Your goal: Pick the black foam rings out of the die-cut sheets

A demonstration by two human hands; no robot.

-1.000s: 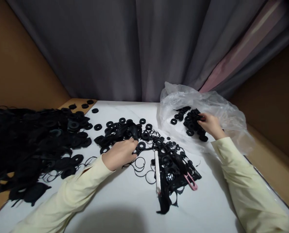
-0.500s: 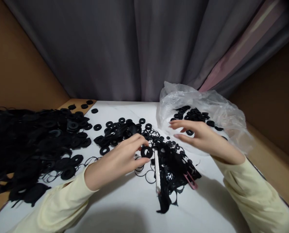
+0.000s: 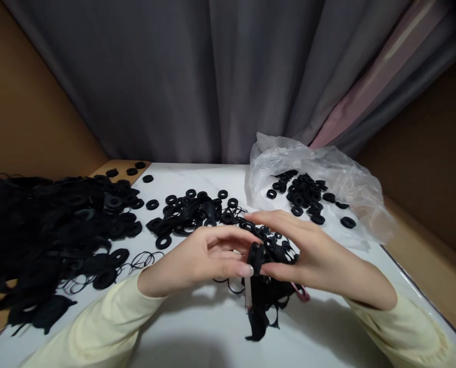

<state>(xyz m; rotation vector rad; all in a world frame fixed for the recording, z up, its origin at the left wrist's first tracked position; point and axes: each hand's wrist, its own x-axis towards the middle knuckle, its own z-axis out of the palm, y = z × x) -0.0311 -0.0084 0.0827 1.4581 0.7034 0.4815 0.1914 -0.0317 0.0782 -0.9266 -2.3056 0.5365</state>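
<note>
My left hand pinches a black rubber grommet between thumb and fingertips, its grooved edge turned partly toward me. My right hand is on the other side, fingers stretched apart above the grommet and the thumb tip at its lower right edge. Some right fingertips are hidden, so a firm grip does not show. Below both hands lies a heap of black rubber scraps with a pale narrow strip-shaped tool on it. Part of a pink handle-like piece pokes out at the right.
A big pile of black rubber parts covers the left side. More black rings and thin loops lie mid-table. At the back right, a clear plastic bag has several grommets on it. A grey curtain hangs behind.
My right hand has come left and down from over the bag to the grommet. The left hand has moved right and turned the grommet more edge-on.
</note>
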